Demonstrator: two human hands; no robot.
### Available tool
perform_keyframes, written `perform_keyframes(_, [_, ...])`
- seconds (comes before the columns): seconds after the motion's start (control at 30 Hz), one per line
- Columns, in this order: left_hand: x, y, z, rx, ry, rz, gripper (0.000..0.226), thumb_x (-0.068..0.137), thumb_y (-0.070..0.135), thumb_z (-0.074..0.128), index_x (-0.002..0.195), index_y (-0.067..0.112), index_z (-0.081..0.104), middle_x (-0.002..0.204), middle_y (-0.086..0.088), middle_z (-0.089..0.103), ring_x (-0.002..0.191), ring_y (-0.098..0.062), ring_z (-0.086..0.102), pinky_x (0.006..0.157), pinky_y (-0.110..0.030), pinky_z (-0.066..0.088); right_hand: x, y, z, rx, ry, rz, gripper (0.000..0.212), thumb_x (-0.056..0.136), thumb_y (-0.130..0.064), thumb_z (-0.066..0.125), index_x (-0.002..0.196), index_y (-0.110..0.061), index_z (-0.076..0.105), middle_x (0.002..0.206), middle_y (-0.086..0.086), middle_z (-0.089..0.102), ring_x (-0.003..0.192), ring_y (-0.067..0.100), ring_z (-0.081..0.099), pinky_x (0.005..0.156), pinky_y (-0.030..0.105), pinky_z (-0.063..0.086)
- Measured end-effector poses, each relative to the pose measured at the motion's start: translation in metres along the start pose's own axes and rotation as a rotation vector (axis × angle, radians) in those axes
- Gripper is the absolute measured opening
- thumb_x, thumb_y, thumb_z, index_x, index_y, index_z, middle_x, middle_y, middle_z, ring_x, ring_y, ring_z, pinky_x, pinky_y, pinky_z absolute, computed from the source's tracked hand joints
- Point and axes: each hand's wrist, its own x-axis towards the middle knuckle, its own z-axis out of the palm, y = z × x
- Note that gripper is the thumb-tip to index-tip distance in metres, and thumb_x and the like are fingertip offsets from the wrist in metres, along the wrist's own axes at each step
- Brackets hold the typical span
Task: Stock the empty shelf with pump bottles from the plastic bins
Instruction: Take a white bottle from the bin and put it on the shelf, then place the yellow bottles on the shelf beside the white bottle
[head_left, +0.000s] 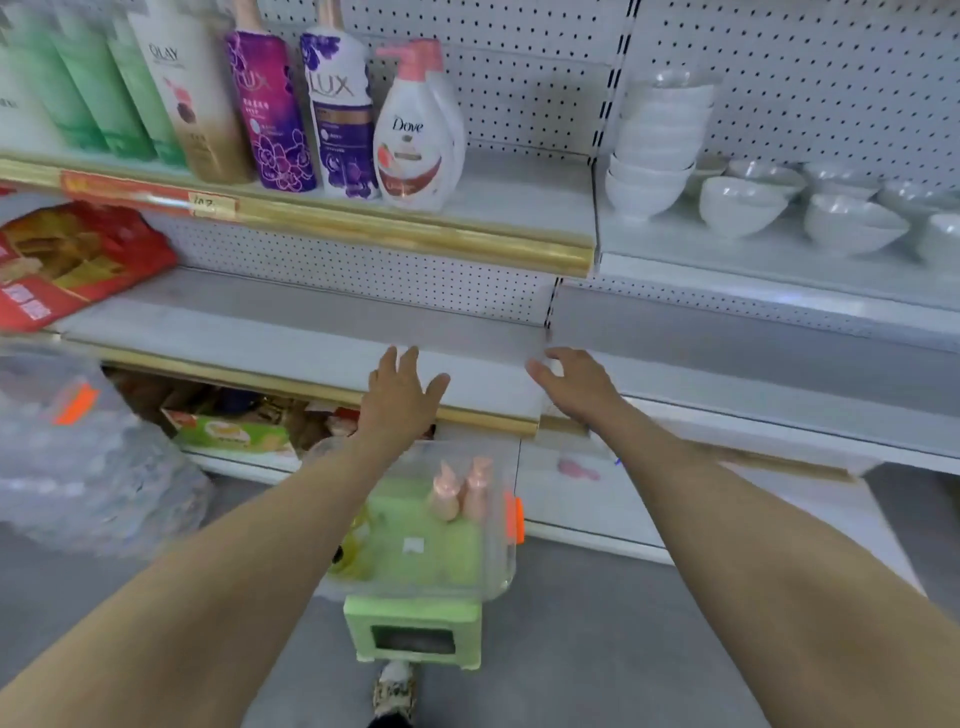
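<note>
Looks barely started: empty shelf holds no bottles, two pink pump bottles sit in the plastic bin below its front edge, left hand and right hand over that edge, fingers loose, holding nothing.

The green bottles at the upper left are cut by the top edge. The left forearm hides part of the clear bin at lower centre; the pump bottles inside are too blurred to read. The clear bundle at left is smeared.
</note>
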Motion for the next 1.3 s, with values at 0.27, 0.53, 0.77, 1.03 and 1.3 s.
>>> perform_keyframes(0.27, [-0.003,-0.087,0.094,-0.066,-0.261,-0.123,0.069,0.096,0.043,0.056,0.151,0.006,0.032,0.155,-0.017,0.033,0.142,-0.033,0.033,0.113,-0.039,0.028,0.008,0.058,0.114,0.133,-0.188,0.210,0.062,0.096,-0.055,0.054,0.141,-0.013,0.051,0.149,0.007,0.048,0.135,0.023,0.046,0.109,0.030,0.034])
perform_keyframes(0.53, [-0.012,-0.192,0.130,-0.070,-0.283,-0.343,0.070,0.091,0.047,0.062,0.148,0.011,0.039,0.150,-0.016,0.040,0.138,-0.035,0.038,0.111,-0.046,0.035,0.009,0.070,0.225,0.154,-0.345,0.310,0.050,0.094,-0.051,0.060,0.128,-0.014,0.061,0.135,0.002,0.061,0.124,0.020,0.057,0.101,0.030,0.041])
perform_keyframes(0.77, [-0.040,-0.262,0.123,-0.113,-0.399,-0.610,0.085,0.089,0.043,0.068,0.156,0.014,0.023,0.161,-0.009,0.023,0.147,-0.028,0.022,0.116,-0.045,0.026,0.024,0.041,0.297,0.294,-0.495,0.356,0.055,0.086,-0.049,0.072,0.130,-0.018,0.059,0.133,-0.003,0.061,0.113,0.010,0.059,0.088,0.021,0.041])
perform_keyframes(1.03, [-0.020,-0.287,0.154,-0.262,-0.476,-0.810,0.108,0.078,0.043,0.080,0.157,0.014,0.013,0.159,-0.009,0.030,0.144,-0.029,0.032,0.114,-0.044,0.034,0.053,0.016,0.370,0.300,-0.626,0.236,0.069,0.082,-0.050,0.075,0.143,-0.031,0.048,0.148,-0.006,0.047,0.136,0.011,0.043,0.105,0.027,0.037])
perform_keyframes(1.3, [-0.020,-0.298,0.174,-0.185,-0.366,-0.785,0.080,0.080,0.023,0.079,0.148,0.012,0.038,0.144,-0.007,0.048,0.128,-0.026,0.050,0.107,-0.038,0.041,0.091,0.012,0.432,0.317,-0.713,0.075,0.074,0.080,-0.033,0.083,0.145,-0.034,0.047,0.154,-0.007,0.042,0.143,0.009,0.033,0.115,0.025,0.027])
